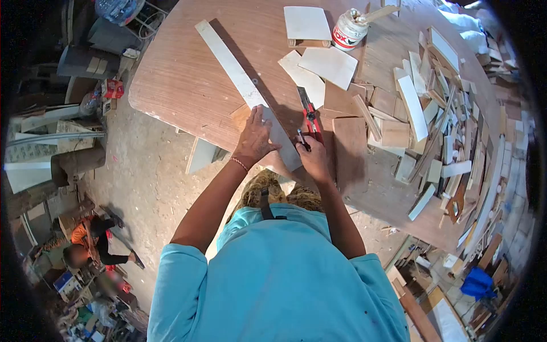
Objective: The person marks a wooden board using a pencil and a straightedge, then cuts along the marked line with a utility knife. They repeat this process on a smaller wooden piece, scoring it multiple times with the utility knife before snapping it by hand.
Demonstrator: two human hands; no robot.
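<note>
A long white strip of board lies slantwise across the wooden table, its near end close to my body. Spread on its lower part is my left hand, fingers stretched and thumb apart, pressing on the surface. A small brown wood piece shows from under the strip there. My right hand is closed around a slim pen at the strip's right edge. Just beyond those fingers lies a red and black utility knife on the tabletop.
An open white-and-red glue jar with a stick across it stands at the back. Near it lie white board pieces. Wood offcuts cover the table's right side. A person in orange sits on the floor at lower left.
</note>
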